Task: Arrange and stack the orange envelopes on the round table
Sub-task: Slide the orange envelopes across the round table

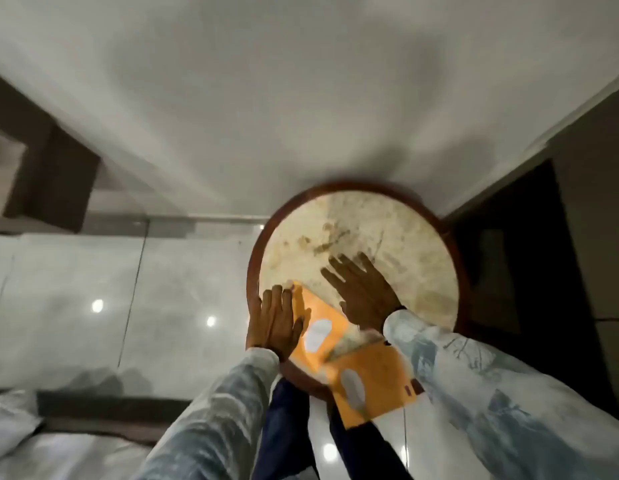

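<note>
Under my left hand point(275, 320) lies one orange envelope point(318, 332), angled across the near-left part of the round table point(439, 216). That hand is spread flat with fingers together and grips nothing; its thumb side rests on the envelope's left edge, and its outer edge reaches the table's wooden rim, most likely to square the envelope and stop it sliding off. My right hand point(361, 292) is likewise wide, palm down and empty, just beyond the envelope's far right edge on the bare marble top; I judge it is positioned to press or push from the opposite side. Behind my right wrist, a second orange envelope point(374, 386) overhangs the near rim of the table, partly covered by my sleeve point(474, 368), and its corner meets or overlaps the first one's near end; motion blur prevents a firmer reading. Neither envelope is stacked squarely yet, so alignment remains to be done.
</note>
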